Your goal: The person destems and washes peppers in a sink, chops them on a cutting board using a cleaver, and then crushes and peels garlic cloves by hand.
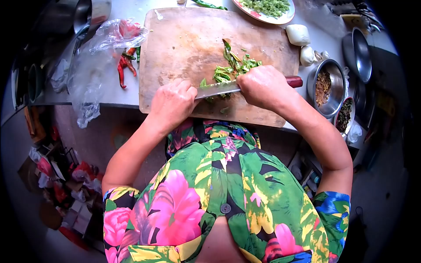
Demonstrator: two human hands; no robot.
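Note:
A wide-bladed kitchen knife (218, 89) lies low across the near part of a wooden cutting board (184, 48), its dark red handle sticking out to the right. My right hand (262, 85) is closed round the knife where blade and handle meet. At the other end, my left hand (173, 100) has its fingers curled against the front of the blade; the tip is hidden behind them. Chopped green leaves (234, 63) lie in a loose heap just beyond the blade, with some bits under and in front of it.
Red chili peppers (124, 68) and a clear plastic bag (90, 72) lie left of the board. A plate of chopped greens (287, 18) stands behind it. On the right are a white block (298, 35), a metal bowl (311, 85) and a small dish (351, 125).

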